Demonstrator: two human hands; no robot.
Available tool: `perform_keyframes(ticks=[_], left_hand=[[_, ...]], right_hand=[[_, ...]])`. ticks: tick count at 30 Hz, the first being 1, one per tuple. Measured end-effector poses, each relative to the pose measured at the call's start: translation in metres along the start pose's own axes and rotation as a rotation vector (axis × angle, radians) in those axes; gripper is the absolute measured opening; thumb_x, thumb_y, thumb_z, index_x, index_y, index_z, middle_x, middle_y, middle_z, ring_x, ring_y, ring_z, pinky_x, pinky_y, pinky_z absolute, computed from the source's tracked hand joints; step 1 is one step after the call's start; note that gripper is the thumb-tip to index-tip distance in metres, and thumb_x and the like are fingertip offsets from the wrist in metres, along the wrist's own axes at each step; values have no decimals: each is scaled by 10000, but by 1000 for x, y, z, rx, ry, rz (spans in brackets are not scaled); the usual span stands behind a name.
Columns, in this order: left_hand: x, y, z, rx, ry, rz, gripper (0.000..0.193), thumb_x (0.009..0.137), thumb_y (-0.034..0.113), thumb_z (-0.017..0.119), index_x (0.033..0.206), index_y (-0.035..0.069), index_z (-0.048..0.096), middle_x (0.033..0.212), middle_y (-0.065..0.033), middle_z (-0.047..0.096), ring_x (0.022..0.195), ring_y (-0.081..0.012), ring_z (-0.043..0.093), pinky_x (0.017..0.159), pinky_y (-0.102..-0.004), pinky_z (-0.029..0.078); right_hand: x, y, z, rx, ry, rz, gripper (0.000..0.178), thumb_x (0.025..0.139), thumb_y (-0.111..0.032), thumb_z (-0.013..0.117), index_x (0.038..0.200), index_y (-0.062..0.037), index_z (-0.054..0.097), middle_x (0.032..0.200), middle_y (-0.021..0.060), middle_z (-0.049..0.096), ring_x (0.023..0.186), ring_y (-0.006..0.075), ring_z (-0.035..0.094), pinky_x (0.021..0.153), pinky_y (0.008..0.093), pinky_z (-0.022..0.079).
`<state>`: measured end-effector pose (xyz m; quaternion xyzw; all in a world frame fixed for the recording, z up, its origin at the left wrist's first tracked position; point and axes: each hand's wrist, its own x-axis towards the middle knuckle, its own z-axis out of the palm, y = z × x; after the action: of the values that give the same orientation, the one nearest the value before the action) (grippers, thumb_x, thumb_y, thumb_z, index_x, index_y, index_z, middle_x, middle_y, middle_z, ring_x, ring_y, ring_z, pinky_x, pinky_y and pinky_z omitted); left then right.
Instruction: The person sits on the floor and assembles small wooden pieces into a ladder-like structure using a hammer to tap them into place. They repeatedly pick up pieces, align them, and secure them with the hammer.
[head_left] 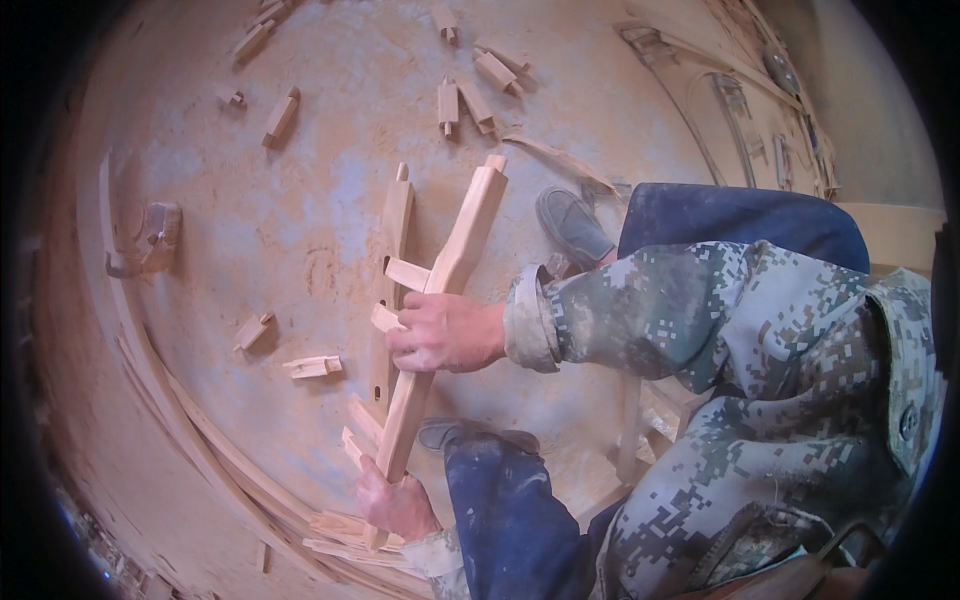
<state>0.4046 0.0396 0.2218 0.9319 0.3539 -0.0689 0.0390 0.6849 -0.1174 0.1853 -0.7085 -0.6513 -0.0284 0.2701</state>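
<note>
I hold a shaped wooden leg [468, 225] slanting across the middle, with a tenon at its far end. Several short rails [408, 273] stick out from its left side. My right hand [445, 332] is closed around the leg's middle, close to one short rail. Lower down, my left hand [395, 505] grips the leg near its bottom end, its fingers by another short rail. A second wooden leg [396, 215] with mortise slots lies beside and partly behind the held one. Whether the rails touch its slots I cannot tell.
Loose tenoned blocks [280, 117] are scattered over the dusty floor, several more of them at the top [495, 72]. Long curved strips [200, 440] and thin offcuts lie at lower left. Wooden frame parts [735, 110] stand at upper right. My shoe [573, 225] rests near the legs.
</note>
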Motion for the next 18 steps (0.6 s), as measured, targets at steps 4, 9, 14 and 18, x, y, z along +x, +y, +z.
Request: perform_keyframes(ticks=[4, 9, 14, 18], left_hand=[[-3, 11, 6, -41, 18, -12, 652, 727, 51, 794, 1361, 77, 644, 956, -200, 645, 896, -431, 653, 780, -534, 519], [-6, 19, 7, -48, -31, -17, 638, 733, 27, 771, 1358, 67, 652, 995, -209, 657, 903, -431, 656, 783, -528, 525], [-14, 16, 19, -44, -4, -41, 625, 745, 12, 750, 1360, 58, 647, 993, -217, 652, 889, -438, 652, 769, -526, 530], [-11, 18, 22, -29, -29, -49, 632, 758, 5, 738, 1376, 36, 610, 978, -220, 637, 886, -442, 647, 759, -526, 530]], right_hand=[[0, 8, 0, -1, -71, 10, 91, 775, -197, 689, 853, -150, 685, 982, 53, 618, 1002, 262, 624, 927, 421, 480], [-28, -19, -29, 8, 192, 300, 341, 791, -97, 661, 1132, -89, 665, 1299, 164, 602, 1249, 355, 576, 1114, 476, 429], [-145, -48, -4, 203, 258, 1153, 508, 791, -18, 620, 1299, -26, 612, 1353, 262, 587, 1270, 442, 556, 1114, 501, 444], [-215, -47, 3, 199, -59, 1577, 471, 805, -13, 624, 1273, 5, 575, 1275, 284, 603, 1179, 458, 602, 1030, 490, 491]])
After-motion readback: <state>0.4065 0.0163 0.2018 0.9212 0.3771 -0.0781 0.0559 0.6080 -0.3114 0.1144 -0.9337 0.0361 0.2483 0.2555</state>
